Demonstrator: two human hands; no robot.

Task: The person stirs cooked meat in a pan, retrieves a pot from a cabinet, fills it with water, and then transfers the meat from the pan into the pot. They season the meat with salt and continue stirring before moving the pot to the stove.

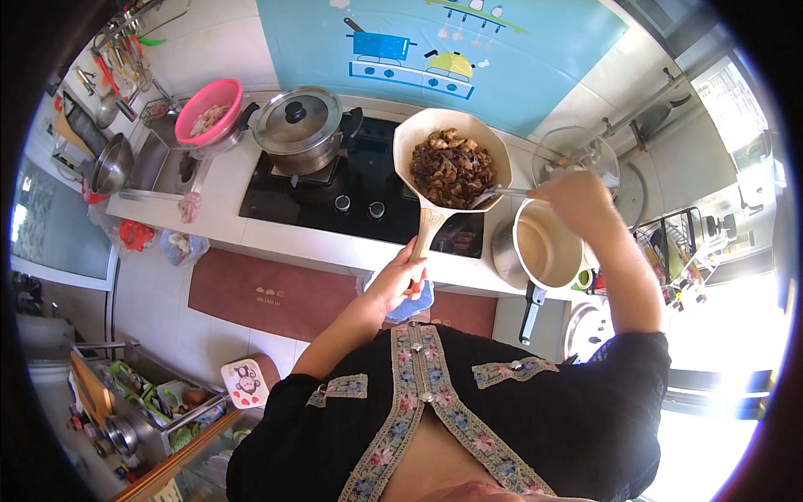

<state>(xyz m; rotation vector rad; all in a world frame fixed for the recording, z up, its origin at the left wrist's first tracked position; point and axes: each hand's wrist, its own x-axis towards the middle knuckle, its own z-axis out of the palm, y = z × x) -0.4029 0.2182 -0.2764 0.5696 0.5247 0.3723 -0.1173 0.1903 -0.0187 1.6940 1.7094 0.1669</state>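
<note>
My left hand (401,279) grips the wood-look handle (429,229) of a cream octagonal wok (404,144) over the right side of the stove. Dark chopped food with paler browned pieces (453,166) fills the middle of the wok. My right hand (574,201) holds a spatula (511,191) by its handle, its head dipping into the food at the lower right rim. Below that hand stands a pale-lined pot (542,245) with a dark handle pointing towards me. Whether the wok rests on its burner is hidden.
A lidded steel pot (298,135) sits on the left burner of the black glass stove (288,207). Further left, a pink basin (219,103) of pale food stands by the sink (157,163). Behind my right hand is a glass lid (574,150). A dish rack (677,241) stands at right.
</note>
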